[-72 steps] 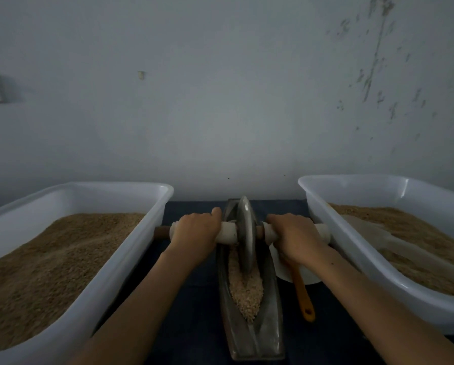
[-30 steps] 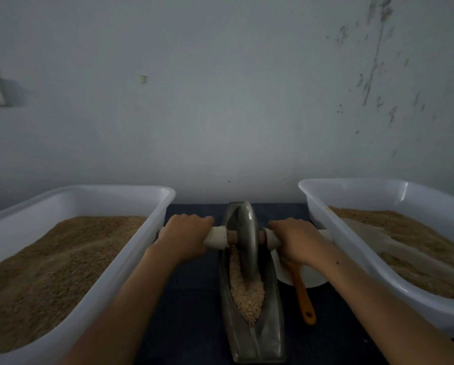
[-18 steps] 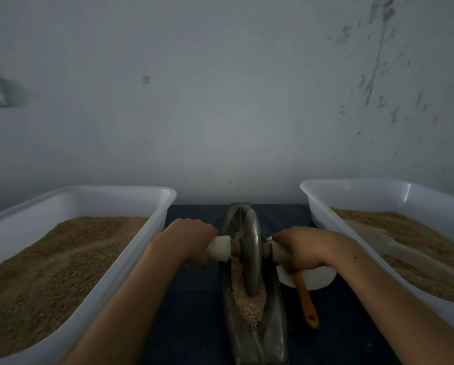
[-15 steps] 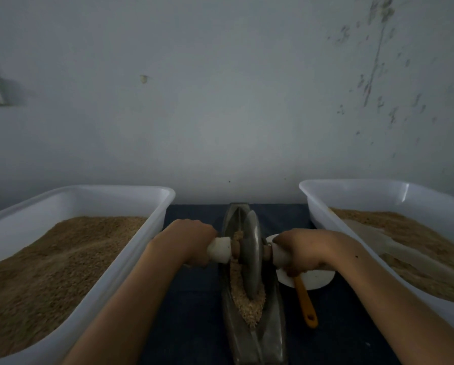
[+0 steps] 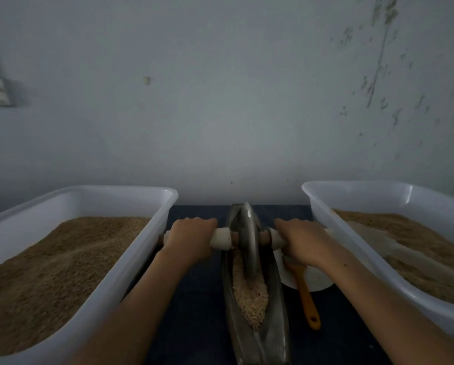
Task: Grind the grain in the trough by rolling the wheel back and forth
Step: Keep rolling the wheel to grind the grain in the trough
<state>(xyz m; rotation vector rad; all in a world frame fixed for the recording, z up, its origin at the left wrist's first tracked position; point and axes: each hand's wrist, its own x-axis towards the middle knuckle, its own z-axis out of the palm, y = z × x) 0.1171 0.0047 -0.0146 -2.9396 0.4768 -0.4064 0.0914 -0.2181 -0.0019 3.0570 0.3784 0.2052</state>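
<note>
A narrow boat-shaped metal trough (image 5: 275, 335) runs away from me on the dark table. Pale crushed grain (image 5: 249, 299) lies along its groove. A grey metal wheel (image 5: 248, 241) stands upright in the trough's far half, on an axle with white-wrapped handles (image 5: 222, 238). My left hand (image 5: 191, 239) grips the left handle from above. My right hand (image 5: 303, 242) grips the right handle the same way. The fingers of both hands curl over the axle.
A large white tub (image 5: 152, 233) of brown grain stands left of the trough. Another white tub (image 5: 326, 219) with grain and a pale scoop (image 5: 373, 239) stands on the right. A white dish (image 5: 318, 281) with an orange-handled brush (image 5: 306, 299) lies between the trough and the right tub. A wall rises close behind.
The wheel rolled toward me half a second ago and has now rolled back toward the far end of the trough, with both hands still gripping the handles.
</note>
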